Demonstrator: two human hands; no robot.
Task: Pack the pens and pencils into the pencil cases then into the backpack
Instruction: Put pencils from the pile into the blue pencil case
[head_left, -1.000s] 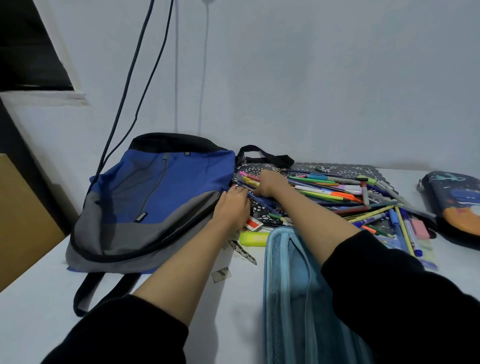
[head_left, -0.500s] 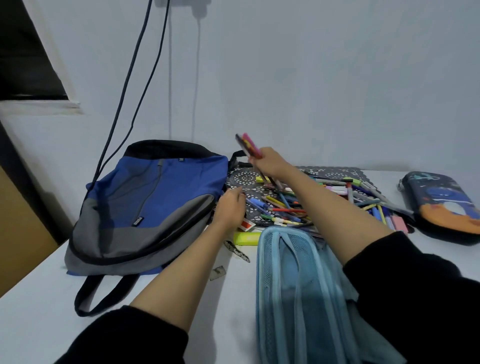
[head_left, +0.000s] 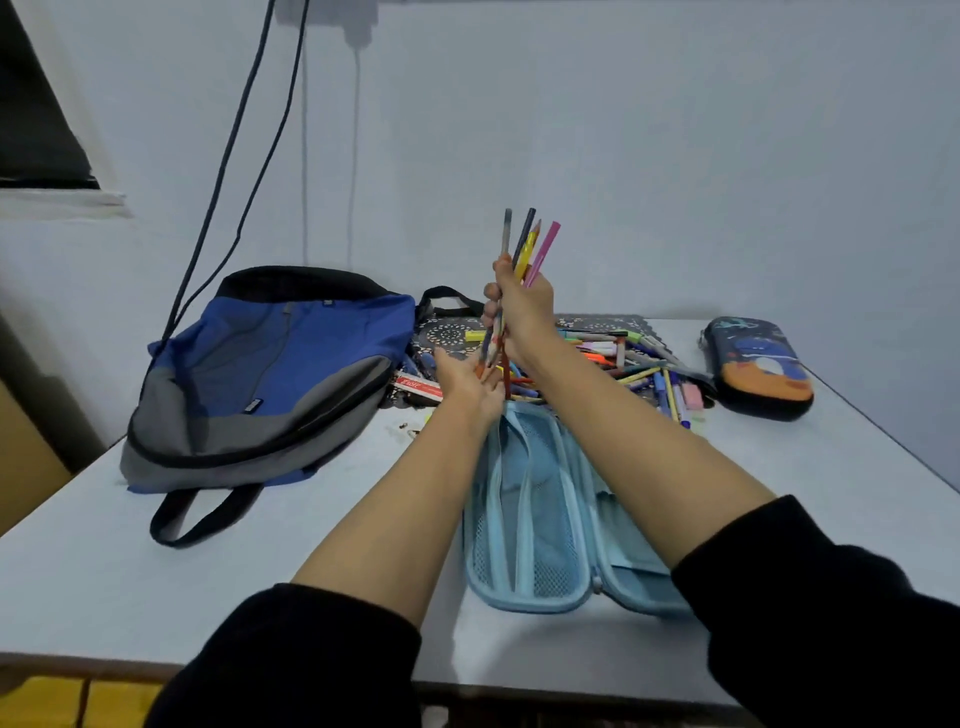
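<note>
Coloured pencils (head_left: 525, 247) upright in right grip (head_left: 519, 312), left grip (head_left: 467, 382) under lower ends

backpack (head_left: 270, 374): blue, grey, black
open pencil case (head_left: 524, 509): light blue
closed pencil case (head_left: 761, 366): navy, orange
mat (head_left: 452, 330): black-and-white pattern
tabletop (head_left: 156, 587): white

held pencils (head_left: 525, 249): lower ends are blurred against the left hand (head_left: 467, 387); its grip cannot be told.
blue pencil case (head_left: 524, 519): right side is covered by the right forearm (head_left: 649, 441).
pen pile (head_left: 639, 364): partly hidden behind that forearm.
cables (head_left: 223, 161): cut off at the top edge.
</note>
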